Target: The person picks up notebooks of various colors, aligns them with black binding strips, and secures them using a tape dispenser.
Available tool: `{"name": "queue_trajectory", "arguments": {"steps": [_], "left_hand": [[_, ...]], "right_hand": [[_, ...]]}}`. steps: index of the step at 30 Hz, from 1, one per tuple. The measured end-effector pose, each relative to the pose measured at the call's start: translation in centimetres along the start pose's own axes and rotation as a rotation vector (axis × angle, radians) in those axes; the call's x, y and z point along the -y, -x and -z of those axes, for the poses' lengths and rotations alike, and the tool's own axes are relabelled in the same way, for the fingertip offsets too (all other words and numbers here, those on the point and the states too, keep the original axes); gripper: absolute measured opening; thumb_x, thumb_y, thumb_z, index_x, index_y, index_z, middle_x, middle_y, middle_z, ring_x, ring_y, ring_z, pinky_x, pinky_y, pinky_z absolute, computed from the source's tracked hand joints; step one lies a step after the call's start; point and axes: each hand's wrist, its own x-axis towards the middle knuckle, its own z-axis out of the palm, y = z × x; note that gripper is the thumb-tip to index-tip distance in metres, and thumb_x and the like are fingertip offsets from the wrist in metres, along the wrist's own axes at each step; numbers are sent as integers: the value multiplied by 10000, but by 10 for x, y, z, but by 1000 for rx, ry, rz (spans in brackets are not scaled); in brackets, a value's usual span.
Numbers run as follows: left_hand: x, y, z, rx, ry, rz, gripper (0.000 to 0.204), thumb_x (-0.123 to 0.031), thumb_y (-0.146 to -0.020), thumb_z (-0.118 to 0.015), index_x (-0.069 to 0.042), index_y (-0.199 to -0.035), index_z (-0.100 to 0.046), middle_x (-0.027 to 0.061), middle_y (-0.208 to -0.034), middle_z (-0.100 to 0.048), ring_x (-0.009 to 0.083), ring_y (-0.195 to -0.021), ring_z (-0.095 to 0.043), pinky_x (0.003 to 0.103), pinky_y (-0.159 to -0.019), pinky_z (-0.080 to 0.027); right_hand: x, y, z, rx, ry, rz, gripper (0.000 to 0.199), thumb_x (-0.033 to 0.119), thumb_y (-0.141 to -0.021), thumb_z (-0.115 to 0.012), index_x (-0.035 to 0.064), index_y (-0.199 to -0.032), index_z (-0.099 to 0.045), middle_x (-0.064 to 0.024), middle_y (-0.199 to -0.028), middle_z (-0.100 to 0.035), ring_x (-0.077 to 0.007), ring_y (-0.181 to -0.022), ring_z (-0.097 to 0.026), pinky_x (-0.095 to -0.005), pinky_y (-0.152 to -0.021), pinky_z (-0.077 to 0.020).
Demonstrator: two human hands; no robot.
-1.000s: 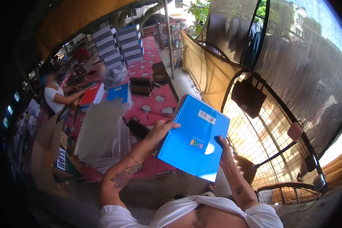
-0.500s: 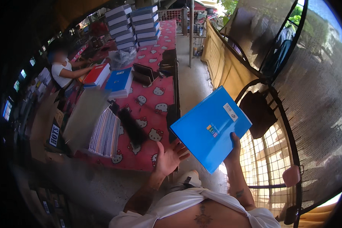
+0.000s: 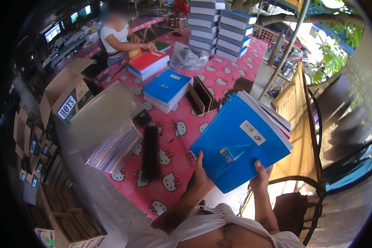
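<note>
Both my hands hold a blue notebook, tilted over the front right corner of the table. White page edges and darker layers fan out at its upper right; I cannot tell whether they are pages or further notebooks. My left hand grips its lower left edge, thumb on the cover. At the lower right edge is my right hand, its thumb also on the cover and its fingers behind. Beyond the notebook stands a blue-topped pile of notebooks, beside a brown upright holder.
On the pink patterned table lie a long black brush-like object and spiral-bound notebooks under a plastic sheet. Farther back are a red-topped pile, crumpled plastic, tall stacks and a co-worker. Cartons stand left.
My left hand was open beside the notebook and now grips its lower left edge. The notebook has tilted, showing its page edges. The view has turned to the right-hand side's left, toward the table.
</note>
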Motion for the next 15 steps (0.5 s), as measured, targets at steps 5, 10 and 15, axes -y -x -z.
{"name": "queue_trajectory", "arguments": {"steps": [5,10,15], "left_hand": [[-55,-59,-43,167,-58,-371,782,-650,-954,-502,-83,-1482,-400,144,-1448,-489,336,-1295,-499,534,-1083,-411],[-180,-118,-73,161,-213,-711,796,-641,-945,-531,-79,-1492,-396,160,-1454,-489,348,-1297,-498,540,-1088,-408],[-281,-184,-80,-159,-358,-892,825,-549,-902,-679,-4,-1462,-416,177,-1437,-516,335,-1277,-532,488,-1071,-444]], "right_hand": [[-39,-119,-5,329,22,27,941,412,-752,-856,64,-1462,-347,-90,-1352,-507,-239,-1249,-507,-411,-1057,-409],[15,-276,-132,641,-96,17,848,425,-944,-667,25,-1553,-234,-162,-1449,-439,-266,-1324,-461,-397,-1080,-401],[-87,-436,-169,794,43,-298,914,438,-850,-764,-24,-1509,-331,-192,-1389,-501,-269,-1239,-529,-410,-1039,-428]]}}
